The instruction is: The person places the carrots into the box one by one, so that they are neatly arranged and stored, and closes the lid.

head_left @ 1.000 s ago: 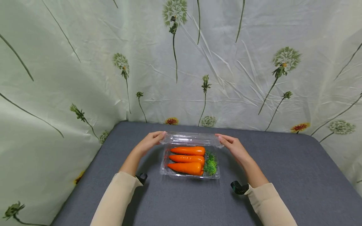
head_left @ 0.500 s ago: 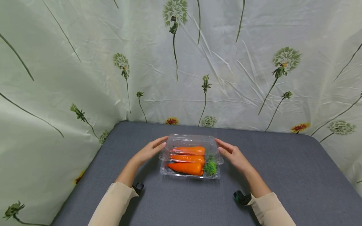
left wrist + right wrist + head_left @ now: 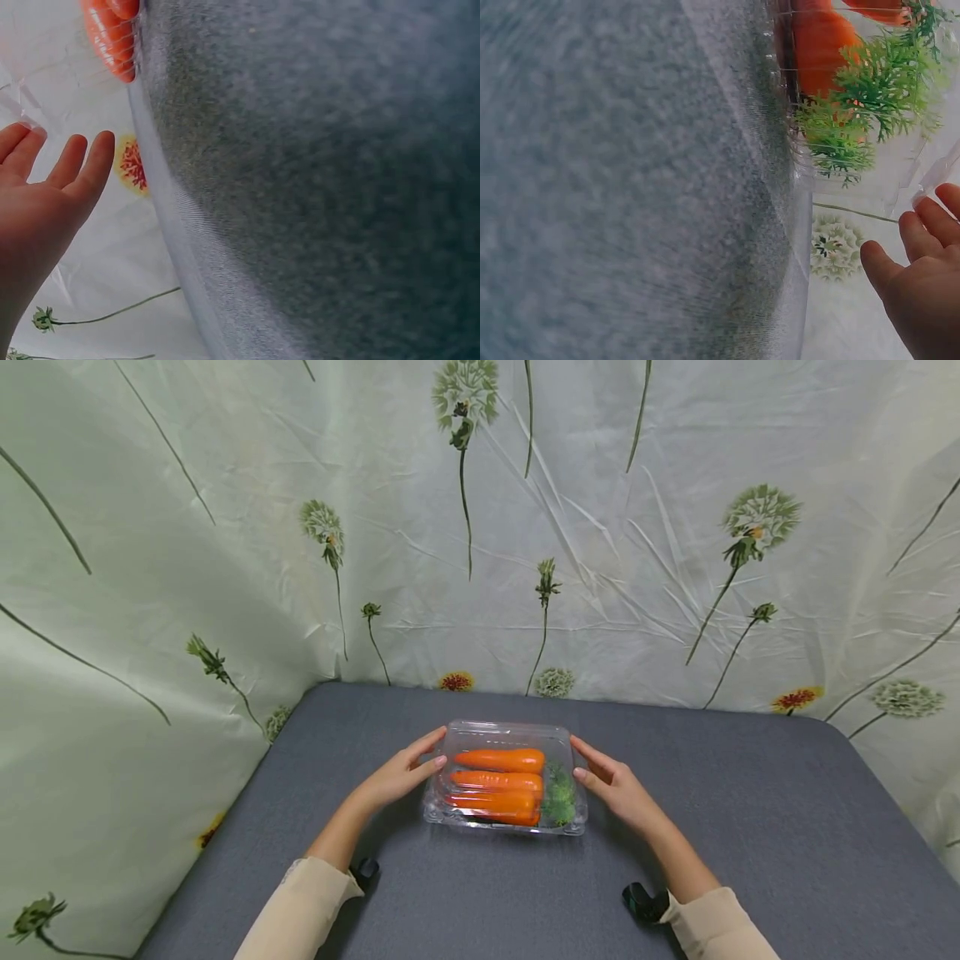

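Note:
A clear plastic clamshell box [image 3: 504,827] sits on the grey table with its lid [image 3: 510,731] lowered over the base. Inside lie three orange carrots [image 3: 497,782], their green tops [image 3: 558,795] at the right end. My left hand [image 3: 397,775] touches the lid's left side with thumb and fingers extended. On the opposite side, my right hand [image 3: 613,785] rests its straight fingertips against the lid's right edge. Leafy green and orange show through the plastic in the right wrist view, above the spread fingers [image 3: 919,236]. The left wrist view shows relaxed fingers [image 3: 67,169] and a carrot tip [image 3: 112,45].
The grey table [image 3: 495,902] stretches to both sides of the box. A pale curtain [image 3: 600,568] printed with dandelions hangs behind it and along the left. A black wrist device [image 3: 645,903] sits by the right sleeve, another [image 3: 366,872] by the left.
The lid has swung down toward the front, from raised above the carrots to lying over the base. Both hands followed it slightly down, their fingers loosening from its edges. The carrots stayed put.

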`<state>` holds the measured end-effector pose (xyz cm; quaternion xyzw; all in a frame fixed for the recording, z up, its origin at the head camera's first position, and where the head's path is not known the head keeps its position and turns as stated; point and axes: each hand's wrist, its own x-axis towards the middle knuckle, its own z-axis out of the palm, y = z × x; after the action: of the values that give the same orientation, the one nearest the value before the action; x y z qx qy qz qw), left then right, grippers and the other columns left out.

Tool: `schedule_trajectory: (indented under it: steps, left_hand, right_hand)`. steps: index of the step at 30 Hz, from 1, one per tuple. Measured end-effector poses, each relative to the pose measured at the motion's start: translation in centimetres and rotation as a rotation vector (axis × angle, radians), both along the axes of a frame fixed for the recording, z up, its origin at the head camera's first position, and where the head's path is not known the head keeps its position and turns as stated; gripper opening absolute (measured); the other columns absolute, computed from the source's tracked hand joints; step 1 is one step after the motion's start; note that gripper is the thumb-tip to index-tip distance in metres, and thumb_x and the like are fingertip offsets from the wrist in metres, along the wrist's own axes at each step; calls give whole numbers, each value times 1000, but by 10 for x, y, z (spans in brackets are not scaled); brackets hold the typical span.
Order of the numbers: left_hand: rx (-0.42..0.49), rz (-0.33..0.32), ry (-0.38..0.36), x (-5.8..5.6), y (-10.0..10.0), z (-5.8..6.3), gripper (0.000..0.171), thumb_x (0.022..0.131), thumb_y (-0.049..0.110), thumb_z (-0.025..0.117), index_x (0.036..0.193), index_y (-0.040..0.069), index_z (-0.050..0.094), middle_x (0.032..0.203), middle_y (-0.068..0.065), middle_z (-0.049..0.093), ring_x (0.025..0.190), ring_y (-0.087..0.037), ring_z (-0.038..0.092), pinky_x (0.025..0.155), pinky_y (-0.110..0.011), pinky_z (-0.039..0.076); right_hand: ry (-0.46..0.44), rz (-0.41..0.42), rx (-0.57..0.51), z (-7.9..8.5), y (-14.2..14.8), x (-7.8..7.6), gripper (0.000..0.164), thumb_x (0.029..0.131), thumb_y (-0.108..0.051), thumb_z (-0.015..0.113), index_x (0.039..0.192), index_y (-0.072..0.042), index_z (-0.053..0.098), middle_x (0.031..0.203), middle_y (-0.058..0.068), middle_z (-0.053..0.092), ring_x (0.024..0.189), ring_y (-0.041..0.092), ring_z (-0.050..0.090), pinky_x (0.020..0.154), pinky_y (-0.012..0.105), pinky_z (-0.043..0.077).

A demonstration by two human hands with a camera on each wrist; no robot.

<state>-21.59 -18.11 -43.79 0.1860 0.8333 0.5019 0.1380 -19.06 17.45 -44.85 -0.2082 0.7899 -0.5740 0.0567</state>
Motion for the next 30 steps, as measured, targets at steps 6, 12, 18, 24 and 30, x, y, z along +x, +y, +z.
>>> schedule_trajectory:
  steps: [6, 12, 18, 24, 30]
  left_hand:
    - [18, -23, -1, 2, -1, -1, 64, 89, 25, 57, 143, 17, 24, 147, -6, 20, 127, -33, 27, 95, -50, 31]
    - [37, -2, 34, 18, 8, 23, 56, 90, 12, 56, 137, -3, 30, 142, -22, 21, 122, -43, 30, 93, -53, 32]
    - [21, 97, 32, 24, 7, 9, 48, 93, 23, 50, 135, 2, 37, 136, -21, 31, 116, -39, 40, 89, -49, 38]
    - [84, 73, 2, 32, 2, -6, 46, 95, 20, 47, 137, 5, 34, 133, -21, 35, 108, -31, 47, 81, -40, 45]
    - [90, 25, -39, 42, -2, -6, 53, 92, 11, 50, 140, 7, 29, 131, -23, 39, 103, -29, 51, 76, -34, 45]
  right_hand:
    - [8, 17, 2, 1, 0, 3, 52, 94, -16, 48, 140, -4, 27, 144, 16, 24, 131, 32, 19, 99, 49, 23]
    - [26, 92, 29, 3, 2, 7, 63, 90, -7, 53, 143, -6, 19, 147, 14, 16, 133, 31, 13, 102, 53, 13]
    - [12, 143, 53, 4, 4, 15, 77, 85, -10, 60, 144, -8, 12, 148, 15, 5, 133, 34, 4, 99, 60, 10]
    - [-33, 54, 152, 5, 1, 26, 82, 80, -21, 68, 144, -11, 18, 147, 19, 4, 131, 41, 4, 90, 69, 12]
    - [-128, 1, 172, 7, -2, 35, 81, 80, -24, 69, 143, -12, 20, 129, 20, 30, 116, 39, 35, 90, 56, 31]
